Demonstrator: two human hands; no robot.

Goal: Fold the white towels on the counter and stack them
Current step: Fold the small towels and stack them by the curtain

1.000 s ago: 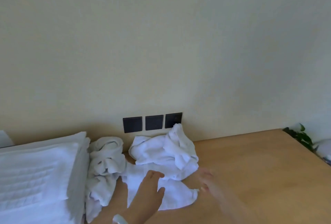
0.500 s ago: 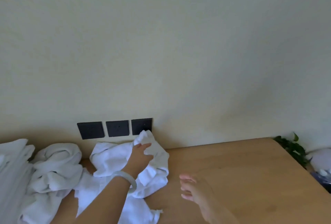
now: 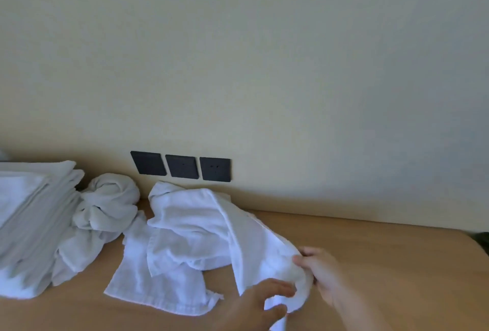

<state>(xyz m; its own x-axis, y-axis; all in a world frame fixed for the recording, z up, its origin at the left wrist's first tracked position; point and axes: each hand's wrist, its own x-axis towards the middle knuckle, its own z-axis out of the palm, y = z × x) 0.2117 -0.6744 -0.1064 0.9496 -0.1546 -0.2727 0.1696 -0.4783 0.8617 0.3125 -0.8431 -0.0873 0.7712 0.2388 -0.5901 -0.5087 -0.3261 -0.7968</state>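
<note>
Evidently soft, light and floppy, the crumpled white towel (image 3: 201,227) sprawls across the wooden counter (image 3: 383,256) in the head view, its bunched near end pinched by curled fingers of left hand (image 3: 254,304) and right hand (image 3: 324,276), though corners would likely spread it better.

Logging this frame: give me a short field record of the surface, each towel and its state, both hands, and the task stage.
surface: wooden counter against a wall with three black wall plates
folded stack: white towels, far left
twisted towel: bunched beside the folded stack, unfolded
flat towel: crumpled on the counter, partly under the held towel
held towel: draped over the flat towel, near end lifted
left hand: pinches that near end
right hand: grips the same end
stage: three towels unfolded
</note>
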